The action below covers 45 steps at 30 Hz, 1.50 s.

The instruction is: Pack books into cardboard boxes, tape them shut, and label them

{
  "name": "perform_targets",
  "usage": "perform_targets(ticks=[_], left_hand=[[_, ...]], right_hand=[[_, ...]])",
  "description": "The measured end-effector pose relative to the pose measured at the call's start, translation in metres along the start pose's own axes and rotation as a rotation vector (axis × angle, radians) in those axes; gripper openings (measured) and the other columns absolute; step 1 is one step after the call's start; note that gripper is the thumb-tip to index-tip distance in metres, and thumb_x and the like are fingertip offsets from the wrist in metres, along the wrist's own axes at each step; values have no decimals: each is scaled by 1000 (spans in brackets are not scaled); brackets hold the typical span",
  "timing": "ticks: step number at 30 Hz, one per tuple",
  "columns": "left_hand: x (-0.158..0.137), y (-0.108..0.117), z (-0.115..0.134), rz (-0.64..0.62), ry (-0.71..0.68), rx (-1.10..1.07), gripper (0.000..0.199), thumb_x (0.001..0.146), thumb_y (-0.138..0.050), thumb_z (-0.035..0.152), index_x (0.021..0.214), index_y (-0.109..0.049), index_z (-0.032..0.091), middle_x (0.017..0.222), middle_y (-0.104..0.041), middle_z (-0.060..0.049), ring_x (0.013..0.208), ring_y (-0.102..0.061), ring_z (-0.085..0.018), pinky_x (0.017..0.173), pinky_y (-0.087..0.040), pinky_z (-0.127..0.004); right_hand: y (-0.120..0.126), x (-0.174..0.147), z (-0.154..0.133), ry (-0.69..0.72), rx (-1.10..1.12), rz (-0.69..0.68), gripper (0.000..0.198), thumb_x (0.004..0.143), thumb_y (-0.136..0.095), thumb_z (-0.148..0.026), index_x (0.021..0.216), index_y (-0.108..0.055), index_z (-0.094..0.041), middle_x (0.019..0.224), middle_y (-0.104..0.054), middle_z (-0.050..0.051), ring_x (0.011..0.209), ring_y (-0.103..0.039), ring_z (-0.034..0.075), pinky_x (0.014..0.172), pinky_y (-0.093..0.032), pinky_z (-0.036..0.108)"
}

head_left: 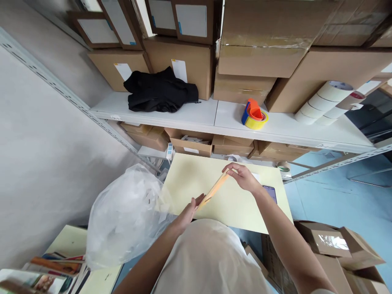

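Note:
A thin, flat orange-yellow item (214, 190) is held tilted over the pale yellow tabletop (190, 175), seen nearly edge-on, so its exact kind is unclear. My left hand (188, 212) grips its lower end near the table's front edge. At the upper end, my right hand (243, 177) pinches it between thumb and fingers. A phone (270, 192) with a lit screen lies right of my right wrist. Part of a white paper (256, 177) shows behind that hand.
A large translucent plastic bag (122, 220) bulges at the table's left side. Above the table, a shelf (211, 112) bears a black garment (161, 90), a tape dispenser (255, 115), white tape rolls (324, 102) and cardboard boxes (245, 87). Open cartons (330, 245) stand at right; books (52, 265) lie lower left.

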<state>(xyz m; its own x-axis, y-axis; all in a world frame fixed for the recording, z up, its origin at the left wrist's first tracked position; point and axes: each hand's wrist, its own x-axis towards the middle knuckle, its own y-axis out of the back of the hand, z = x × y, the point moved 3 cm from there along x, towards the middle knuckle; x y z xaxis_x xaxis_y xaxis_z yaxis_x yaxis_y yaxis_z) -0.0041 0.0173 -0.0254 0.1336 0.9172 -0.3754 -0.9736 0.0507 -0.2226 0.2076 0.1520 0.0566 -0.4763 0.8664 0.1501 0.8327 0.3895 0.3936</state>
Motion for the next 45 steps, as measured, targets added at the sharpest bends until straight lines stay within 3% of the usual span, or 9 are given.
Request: perform_targets(ticks=[3,9,13,17,23,27,32,38,45], left_hand=[[1,-4,18,-95,-144,105,71,70,-54,72,117,-65,20,121,-63,-12,113,-56,-29,97,-42,-38],[5,4,29,198,-250,451,30,76,-60,46,80,-74,19,76,-68,-6,68,-58,-18,65,-46,-24],[5,12,23,235,-219,401,35,79,-56,46,82,-72,15,70,-65,-2,62,-54,-14,58,-42,-21],[6,19,20,235,-153,244,38,76,-58,50,83,-71,14,69,-64,-1,64,-55,-14,58,-43,-22],[8,25,22,307,-130,158,41,69,-64,54,80,-70,15,67,-64,-2,69,-59,-18,63,-48,-25],[8,30,20,329,-103,157,41,67,-65,55,78,-70,15,67,-65,-2,71,-60,-19,63,-48,-26],[11,37,14,298,-73,147,42,69,-64,54,84,-71,16,70,-66,-2,72,-61,-19,63,-49,-26],[21,62,4,289,-81,190,52,75,-61,44,118,-61,15,80,-67,-3,71,-60,-15,67,-50,-26],[78,125,-14,337,-42,442,53,70,-59,21,122,-57,22,102,-62,-7,80,-61,-17,67,-52,-27]], right_hand=[[-11,-1,0,-54,-7,-26,25,86,-52,-41,87,-68,-22,81,-67,4,76,-60,19,69,-47,31],[-30,-2,-4,-130,42,35,24,81,-57,-38,92,-70,-22,89,-71,4,80,-64,20,72,-49,31],[-22,-11,6,-279,207,142,40,73,-67,-41,106,-65,-19,86,-72,6,79,-66,20,77,-51,34],[-30,-34,19,-403,547,101,61,67,-74,-41,120,-53,-21,85,-72,4,80,-68,19,78,-52,36],[-80,-67,25,-521,561,91,41,74,-63,-53,95,-63,-18,90,-70,6,76,-67,19,67,-56,34],[-89,-72,23,-527,505,105,36,76,-61,-45,102,-63,-20,101,-65,5,79,-65,17,71,-58,35],[-89,-66,23,-545,537,96,31,74,-62,-38,99,-64,-20,92,-62,3,79,-65,17,75,-58,39],[-105,-56,33,-607,521,162,32,69,-63,-37,97,-64,-20,95,-62,3,74,-63,14,71,-58,37],[-155,12,94,-723,436,263,32,64,-65,-30,95,-62,-21,81,-60,0,68,-63,14,62,-58,32]])
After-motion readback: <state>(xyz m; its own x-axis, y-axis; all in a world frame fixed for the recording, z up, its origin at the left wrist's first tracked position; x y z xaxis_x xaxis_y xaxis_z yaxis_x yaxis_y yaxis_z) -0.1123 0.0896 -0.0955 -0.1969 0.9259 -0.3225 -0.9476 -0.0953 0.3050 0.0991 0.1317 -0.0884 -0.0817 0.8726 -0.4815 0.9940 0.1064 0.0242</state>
